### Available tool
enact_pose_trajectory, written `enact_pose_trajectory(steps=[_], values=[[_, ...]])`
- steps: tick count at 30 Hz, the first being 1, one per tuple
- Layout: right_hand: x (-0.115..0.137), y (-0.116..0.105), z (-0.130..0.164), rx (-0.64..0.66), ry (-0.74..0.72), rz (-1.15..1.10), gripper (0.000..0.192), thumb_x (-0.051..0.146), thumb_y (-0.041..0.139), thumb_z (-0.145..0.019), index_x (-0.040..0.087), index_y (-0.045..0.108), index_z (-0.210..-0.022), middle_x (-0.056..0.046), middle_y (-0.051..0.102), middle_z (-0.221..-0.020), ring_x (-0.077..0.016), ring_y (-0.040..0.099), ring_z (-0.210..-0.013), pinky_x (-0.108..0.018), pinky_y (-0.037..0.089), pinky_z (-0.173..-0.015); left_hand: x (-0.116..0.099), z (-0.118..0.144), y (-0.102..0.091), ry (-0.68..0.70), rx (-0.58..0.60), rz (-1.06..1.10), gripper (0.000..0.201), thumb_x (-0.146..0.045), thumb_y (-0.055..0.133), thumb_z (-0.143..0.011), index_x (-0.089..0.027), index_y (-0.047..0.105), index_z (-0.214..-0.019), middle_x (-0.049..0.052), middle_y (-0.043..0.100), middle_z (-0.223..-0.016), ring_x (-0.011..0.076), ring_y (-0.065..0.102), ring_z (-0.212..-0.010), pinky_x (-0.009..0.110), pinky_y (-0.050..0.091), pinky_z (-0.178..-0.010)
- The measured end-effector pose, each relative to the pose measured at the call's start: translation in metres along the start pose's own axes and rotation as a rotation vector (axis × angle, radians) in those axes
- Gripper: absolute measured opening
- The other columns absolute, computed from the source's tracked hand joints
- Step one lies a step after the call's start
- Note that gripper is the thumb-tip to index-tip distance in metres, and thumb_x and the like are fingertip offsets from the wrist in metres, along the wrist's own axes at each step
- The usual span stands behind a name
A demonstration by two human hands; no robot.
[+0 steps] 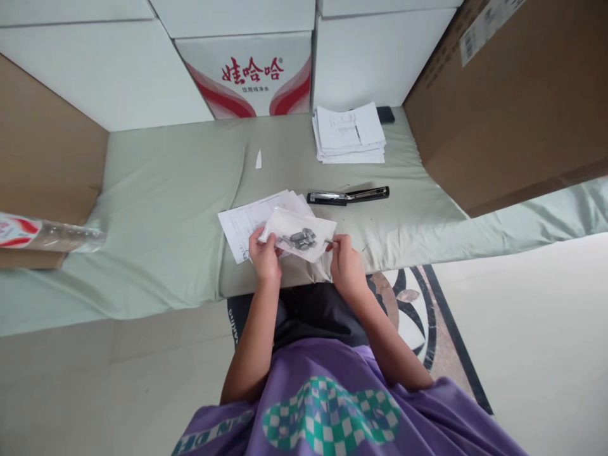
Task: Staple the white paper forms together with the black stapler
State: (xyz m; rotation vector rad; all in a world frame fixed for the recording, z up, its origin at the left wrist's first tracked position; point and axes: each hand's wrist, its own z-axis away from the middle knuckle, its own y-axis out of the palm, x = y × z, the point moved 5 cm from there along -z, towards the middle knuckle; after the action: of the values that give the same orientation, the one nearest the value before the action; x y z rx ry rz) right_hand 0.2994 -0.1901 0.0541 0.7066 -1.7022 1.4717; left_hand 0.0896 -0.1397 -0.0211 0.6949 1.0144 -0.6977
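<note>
A small clear plastic bag [300, 232] with dark metal parts inside is held between both hands over the near edge of the green-covered table [166, 209]. My left hand [265, 256] pinches the bag's left end. At the bag's right corner my right hand [345, 261] grips it with the fingertips. Under the bag lie a few printed paper sheets [247, 221], partly hidden by the bag and my left hand.
A black stapler [348, 196] lies just beyond the bag. Farther back sit a stack of papers [350, 134] and a dark phone [385, 114]. White boxes [247, 73] line the back, a large cardboard box [513, 95] stands right, a plastic-wrapped roll [47, 233] left.
</note>
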Motion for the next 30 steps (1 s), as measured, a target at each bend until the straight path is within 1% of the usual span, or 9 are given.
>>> enact_pose_trajectory(steps=[4, 9, 12, 15, 17, 19, 24, 26, 30], values=[[0.004, -0.002, -0.003, 0.072, 0.077, -0.287, 0.018, 0.042, 0.046, -0.1, 0.026, 0.051, -0.095, -0.002, 0.065, -0.081, -0.015, 0.05, -0.057, -0.029, 0.039, -0.058, -0.005, -0.011, -0.01, 0.061, -0.02, -0.035, 0.051, -0.037, 0.075, -0.07, -0.024, 0.056, -0.116, 0.006, 0.064, -0.109, 0.016, 0.068, -0.084, 0.024, 0.056, -0.063], [0.005, 0.008, -0.002, 0.213, 0.387, -0.894, 0.027, 0.048, 0.063, -0.09, 0.024, 0.051, -0.088, 0.004, 0.055, -0.068, -0.0058, 0.024, -0.042, -0.023, 0.015, -0.041, -0.011, -0.023, -0.018, 0.113, -0.029, -0.14, 0.05, -0.034, 0.072, -0.075, -0.023, 0.052, -0.12, 0.01, 0.064, -0.116, 0.0184, 0.068, -0.088, 0.029, 0.059, -0.065], [0.013, 0.007, 0.001, 0.305, 0.503, -1.118, 0.029, 0.042, 0.072, -0.084, 0.022, 0.05, -0.082, 0.006, 0.05, -0.066, -0.0035, 0.02, -0.043, -0.021, 0.012, -0.041, -0.03, -0.016, -0.019, 0.258, 0.015, -0.396, 0.053, -0.033, 0.072, -0.079, -0.021, 0.053, -0.127, 0.015, 0.061, -0.125, 0.0269, 0.066, -0.109, 0.043, 0.06, -0.088], [0.019, 0.004, 0.004, 0.371, 0.567, -1.217, 0.033, 0.038, 0.074, -0.084, 0.021, 0.047, -0.076, 0.007, 0.045, -0.065, -0.0031, 0.017, -0.044, -0.02, 0.013, -0.041, -0.06, 0.005, -0.013, 0.485, 0.037, -0.755, 0.056, -0.032, 0.077, -0.077, -0.018, 0.057, -0.128, 0.022, 0.048, -0.145, 0.0394, 0.043, -0.141, 0.06, 0.036, -0.117], [0.02, 0.003, 0.007, 0.377, 0.591, -1.245, 0.033, 0.036, 0.074, -0.083, 0.021, 0.047, -0.075, 0.008, 0.043, -0.063, -0.003, 0.016, -0.045, -0.019, 0.013, -0.04, -0.079, 0.023, -0.008, 0.604, 0.031, -0.889, 0.051, -0.034, 0.078, -0.079, -0.018, 0.062, -0.125, 0.023, 0.04, -0.155, 0.0442, 0.032, -0.146, 0.066, 0.023, -0.121], [0.018, 0.005, 0.009, 0.352, 0.604, -1.258, 0.03, 0.035, 0.076, -0.082, 0.02, 0.051, -0.077, 0.008, 0.042, -0.061, -0.0028, 0.017, -0.044, -0.018, 0.013, -0.04, -0.092, 0.043, 0.004, 0.714, 0.16, -0.894, 0.04, -0.034, 0.073, -0.085, -0.02, 0.065, -0.122, 0.02, 0.049, -0.148, 0.0412, 0.04, -0.14, 0.062, 0.028, -0.119], [0.012, 0.015, 0.012, 0.279, 0.606, -1.241, 0.028, 0.036, 0.081, -0.077, 0.019, 0.058, -0.078, 0.009, 0.041, -0.055, -0.0021, 0.02, -0.042, -0.018, 0.014, -0.04, -0.093, 0.09, 0.046, 0.958, 0.831, -0.936, 0.038, -0.028, 0.067, -0.092, -0.028, 0.065, -0.13, 0.009, 0.07, -0.117, 0.0287, 0.063, -0.112, 0.044, 0.047, -0.1], [0.01, 0.016, 0.011, 0.25, 0.597, -1.238, 0.028, 0.036, 0.081, -0.077, 0.018, 0.059, -0.078, 0.01, 0.039, -0.054, -0.0021, 0.021, -0.042, -0.018, 0.014, -0.04, -0.092, 0.097, 0.054, 1.046, 0.882, -1.023, 0.037, -0.028, 0.065, -0.094, -0.026, 0.065, -0.131, 0.009, 0.071, -0.115, 0.0276, 0.064, -0.109, 0.042, 0.047, -0.097], [0.007, 0.016, 0.011, 0.238, 0.594, -1.237, 0.026, 0.035, 0.081, -0.077, 0.018, 0.061, -0.08, 0.011, 0.035, -0.052, -0.0025, 0.021, -0.042, -0.019, 0.013, -0.041, -0.092, 0.099, 0.058, 1.155, 0.836, -1.113, 0.031, -0.028, 0.064, -0.096, -0.022, 0.067, -0.126, 0.008, 0.072, -0.113, 0.0249, 0.065, -0.105, 0.04, 0.047, -0.092]])
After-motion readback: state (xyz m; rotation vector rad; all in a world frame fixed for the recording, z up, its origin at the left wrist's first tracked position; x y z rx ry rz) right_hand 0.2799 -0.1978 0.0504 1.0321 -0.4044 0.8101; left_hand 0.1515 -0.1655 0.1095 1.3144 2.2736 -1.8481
